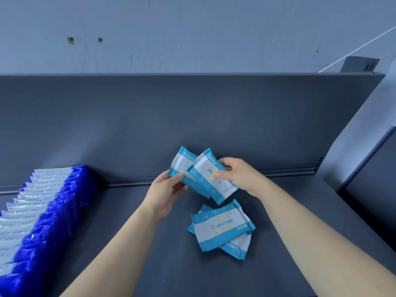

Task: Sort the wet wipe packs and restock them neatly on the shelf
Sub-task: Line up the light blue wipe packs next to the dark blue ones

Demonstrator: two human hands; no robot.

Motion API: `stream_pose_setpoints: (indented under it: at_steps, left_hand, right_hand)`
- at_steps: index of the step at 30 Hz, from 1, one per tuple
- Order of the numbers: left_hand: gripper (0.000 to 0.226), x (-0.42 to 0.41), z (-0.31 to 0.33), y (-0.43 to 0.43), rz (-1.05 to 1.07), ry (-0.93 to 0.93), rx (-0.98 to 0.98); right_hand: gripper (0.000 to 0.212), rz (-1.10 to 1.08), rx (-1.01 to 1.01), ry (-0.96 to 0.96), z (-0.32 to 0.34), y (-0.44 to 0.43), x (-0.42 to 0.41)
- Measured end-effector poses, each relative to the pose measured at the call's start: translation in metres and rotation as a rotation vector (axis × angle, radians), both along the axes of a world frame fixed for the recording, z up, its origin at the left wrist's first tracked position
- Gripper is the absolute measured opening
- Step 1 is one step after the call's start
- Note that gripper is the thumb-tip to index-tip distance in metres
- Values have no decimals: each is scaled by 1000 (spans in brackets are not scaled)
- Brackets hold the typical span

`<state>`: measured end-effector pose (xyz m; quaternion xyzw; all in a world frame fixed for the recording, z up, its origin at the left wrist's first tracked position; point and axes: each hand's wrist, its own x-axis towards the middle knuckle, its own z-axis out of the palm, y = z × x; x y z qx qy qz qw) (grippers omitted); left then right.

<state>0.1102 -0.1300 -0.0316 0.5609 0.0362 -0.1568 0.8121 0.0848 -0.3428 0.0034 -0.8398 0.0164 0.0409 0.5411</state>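
Dark-blue packs stand on edge in a tidy row at the left of the shelf, seemingly sorted. Both forearms reach forward. The left hand pinches one pale pack by its corner, and the right hand clamps a second pack overlapping it, likely squaring them. Loose packs lie below.

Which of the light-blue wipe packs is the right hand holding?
The front pack, its yellow-ringed print facing the camera. The right hand pinches it; the left hand holds the pack behind, and the other packs lie on the shelf.
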Motion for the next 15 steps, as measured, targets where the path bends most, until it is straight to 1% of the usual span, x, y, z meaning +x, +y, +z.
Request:
stream_pose_setpoints:
  at_steps: [3,4,6,7,8,10,12,15]
  left_hand:
    - [21,1,6,-2,-100,-40,15]
    - [20,2,7,-3,-115,-71,62]
    - [13,5,6,-3,-134,-207,289]
    - [16,7,4,-3,-135,-278,397]
    - [18,10,1,-3,-124,-322,460]
    - [17,17,-3,-3,-95,-336,494]
    - [16,25,-11,-1,-102,-344,551]
    - [17,33,-25,2,-105,-388,752]
  right_hand:
    - [22,40,-57,-30,2,0,8]
    - [24,41,-79,-60,3,0,11]
    - [29,25,-139,-127,2,2,18]
    - [35,13,-174,-153,2,4,22]
    - [41,-3,-210,-169,0,6,26]
    - [48,-25,-277,-191,-3,8,31]
    - [47,-16,-336,-192,-7,7,33]
    - [36,32,-445,-141,-16,-1,31]
